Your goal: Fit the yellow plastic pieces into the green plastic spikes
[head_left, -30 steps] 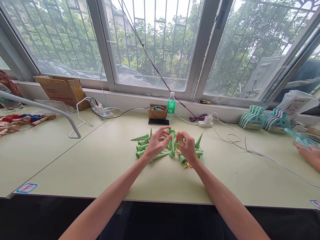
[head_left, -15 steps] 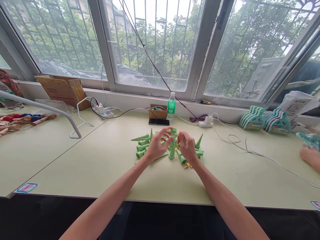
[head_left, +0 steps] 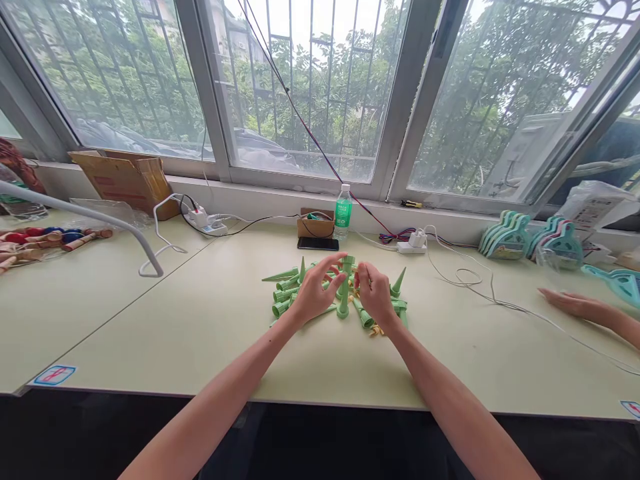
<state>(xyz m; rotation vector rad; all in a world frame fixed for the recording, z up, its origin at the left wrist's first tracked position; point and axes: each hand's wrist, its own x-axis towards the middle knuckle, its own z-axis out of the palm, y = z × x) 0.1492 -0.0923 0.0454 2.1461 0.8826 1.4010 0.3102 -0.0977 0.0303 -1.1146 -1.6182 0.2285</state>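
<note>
An upright green plastic spike (head_left: 343,303), tube-like with a wider base, is between my hands. My left hand (head_left: 316,291) curves around its upper part, thumb and index finger against it. Close on its other side, my right hand (head_left: 374,291) is closed in a pinch; what its fingertips hold is too small to make out. More green cone-shaped pieces (head_left: 281,309) lie to the left, partly behind my left hand. Another green piece (head_left: 365,317) rests below my right hand, beside small yellow parts (head_left: 376,331).
Behind the pile are a black phone (head_left: 318,245), a small cardboard box (head_left: 315,227) and a water bottle (head_left: 343,212). White cables (head_left: 493,293) and a power strip (head_left: 411,248) lie to the right. Another person's hand (head_left: 570,303) rests near teal plastic items (head_left: 617,283).
My hands keep almost the same pose; the upright green spike shifts very slightly. At the right, the other person's hand has moved left and flattened, and the teal item is now down on the table.
</note>
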